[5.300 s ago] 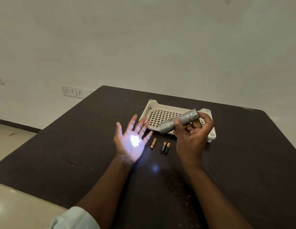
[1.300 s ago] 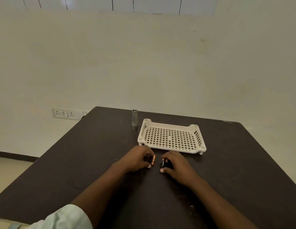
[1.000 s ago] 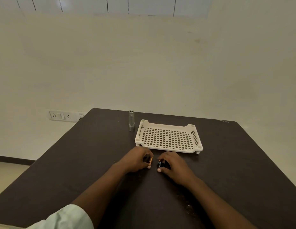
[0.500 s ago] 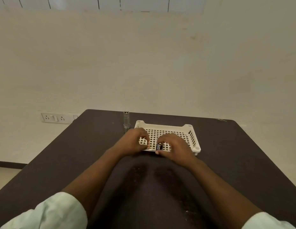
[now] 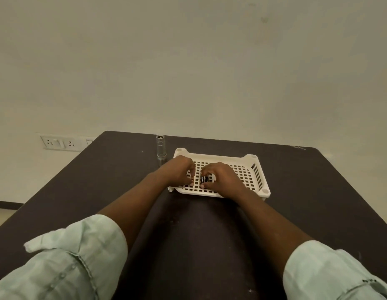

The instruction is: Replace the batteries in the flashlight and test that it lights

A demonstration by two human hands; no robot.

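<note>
The silver flashlight (image 5: pixel 161 146) stands upright on the dark table (image 5: pixel 209 234), just left of the white slotted tray (image 5: pixel 251 169). Both hands hover over the tray's floor. My right hand (image 5: pixel 220 178) pinches dark batteries (image 5: pixel 204 179) between thumb and fingers, low in the tray. My left hand (image 5: pixel 179 171) is curled at the tray's left side with its fingertips closed; the orange battery it carried is hidden under the fingers.
A wall with a white socket plate (image 5: pixel 60 143) lies beyond the table's far left corner. Pale green rolled sleeves cover both upper arms near the bottom of the view.
Both hands lifted the batteries from the table in front of the tray and carried them forward into the tray. The flashlight has stayed standing beside it.
</note>
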